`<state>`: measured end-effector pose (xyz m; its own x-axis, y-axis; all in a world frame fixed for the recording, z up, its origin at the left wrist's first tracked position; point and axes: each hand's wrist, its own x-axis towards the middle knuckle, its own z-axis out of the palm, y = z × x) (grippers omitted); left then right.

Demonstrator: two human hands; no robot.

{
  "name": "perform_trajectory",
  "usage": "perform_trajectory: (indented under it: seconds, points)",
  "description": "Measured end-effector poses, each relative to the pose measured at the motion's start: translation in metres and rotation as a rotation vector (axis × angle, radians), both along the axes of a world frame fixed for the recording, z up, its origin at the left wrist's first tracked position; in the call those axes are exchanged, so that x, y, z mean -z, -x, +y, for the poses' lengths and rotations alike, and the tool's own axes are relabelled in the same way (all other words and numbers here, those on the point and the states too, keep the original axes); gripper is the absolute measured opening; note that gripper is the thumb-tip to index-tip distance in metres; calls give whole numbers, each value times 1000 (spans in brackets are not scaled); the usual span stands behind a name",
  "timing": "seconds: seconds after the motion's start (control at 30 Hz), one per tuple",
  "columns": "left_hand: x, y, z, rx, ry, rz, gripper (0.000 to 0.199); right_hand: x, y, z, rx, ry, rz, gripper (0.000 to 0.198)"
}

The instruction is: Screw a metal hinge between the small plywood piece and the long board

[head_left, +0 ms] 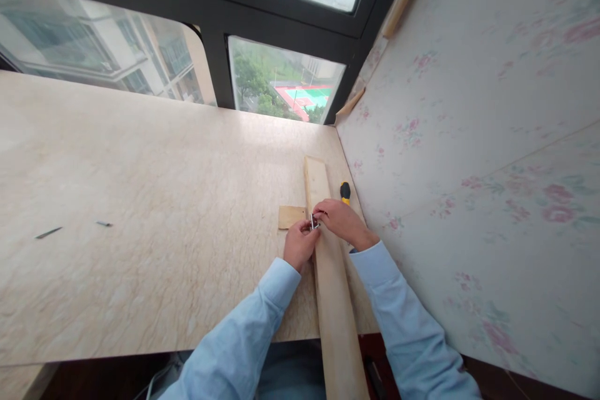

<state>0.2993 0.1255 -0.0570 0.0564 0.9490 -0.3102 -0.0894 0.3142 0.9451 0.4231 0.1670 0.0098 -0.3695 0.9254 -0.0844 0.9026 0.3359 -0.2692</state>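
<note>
At the right end of the counter (140, 212), hard against the flowered wall (469, 137), a long wooden plank (330, 275) lies lengthwise, running from near the window (285, 78) back over the counter's near edge toward the person. Both hands meet over its left edge, about midway along. The left hand (300, 242) is curled shut, fingertips pinched on a small metal piece (313, 222), probably a bracket or screw, though it is too small to tell which. The right hand (341, 220) rests across the plank with its fingers closed on the same piece from the other side. Just left of the plank, touching or nearly touching it, lies a small flat wooden piece (291, 216). A screwdriver with a yellow-and-black handle (345, 192) lies just beyond the right hand, between plank and wall. Far off to the left, two small dark slivers (49, 232) lie on the counter, perhaps nails or screws.

To do this well, the metal piece likely wants to be held square to the plank's edge and steady with the left hand, so the right is free to take the tool without the piece shifting. The overhanging plank may tip if pressed too near its free end.
</note>
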Motion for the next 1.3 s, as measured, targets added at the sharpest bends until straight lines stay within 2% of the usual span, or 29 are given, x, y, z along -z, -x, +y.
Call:
perform_trajectory:
  seconds: [0.2,0.43,0.53,0.77,0.9,0.97,1.13,1.23,1.3]
  points:
    - [-2,1,0,27,-11,73,20,1,2,2,44,22,-71,16]
    - [0,0,-1,22,-11,51,21,-2,-6,1,-19,30,90,18]
    - [-2,0,-2,31,-15,63,23,-2,-6,0,-34,43,73,20]
    - [-3,0,-2,52,-45,108,21,2,5,-2,8,18,-69,16]
    - [-1,0,-2,42,-56,100,23,1,-2,-2,54,24,3,20]
    - [0,-1,-2,25,-51,81,23,1,-12,-3,142,-19,69,24]
    - [-1,-3,-3,7,3,30,23,12,-41,-2,593,-156,113,28]
    - [-4,-3,-3,5,25,6,21,24,-47,1,692,-105,67,43]
    - [-5,-2,-3,0,32,-4,20,32,-47,4,725,-59,113,45]
